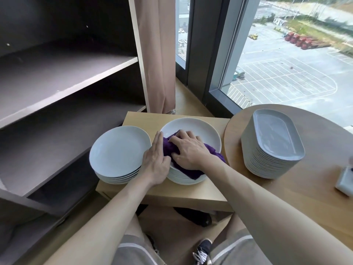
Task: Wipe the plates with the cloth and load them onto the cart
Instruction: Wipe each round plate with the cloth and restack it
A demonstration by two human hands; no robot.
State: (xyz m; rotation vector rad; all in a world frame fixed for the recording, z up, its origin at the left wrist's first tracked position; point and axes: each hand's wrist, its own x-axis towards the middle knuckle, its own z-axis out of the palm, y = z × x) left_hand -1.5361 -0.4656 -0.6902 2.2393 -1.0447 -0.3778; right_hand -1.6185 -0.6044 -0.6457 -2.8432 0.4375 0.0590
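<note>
Two stacks of round white plates stand on a small wooden table (181, 196). My right hand (189, 150) presses a purple cloth (191, 169) onto the top plate of the right stack (198, 129), fingers curled into the cloth. My left hand (156, 161) lies with straight fingers against that stack's left rim, between the two stacks. The left stack (118, 152) has a bare top plate. A tall stack of grey oblong plates (275, 138) stands on a round wooden table (313, 197) to the right.
A dark shelving unit (66, 88) with empty shelves fills the left side. A beige curtain (158, 54) and a large window (286, 54) are behind the tables. A small white object (345, 180) sits at the round table's right edge. My shoes show on the floor below.
</note>
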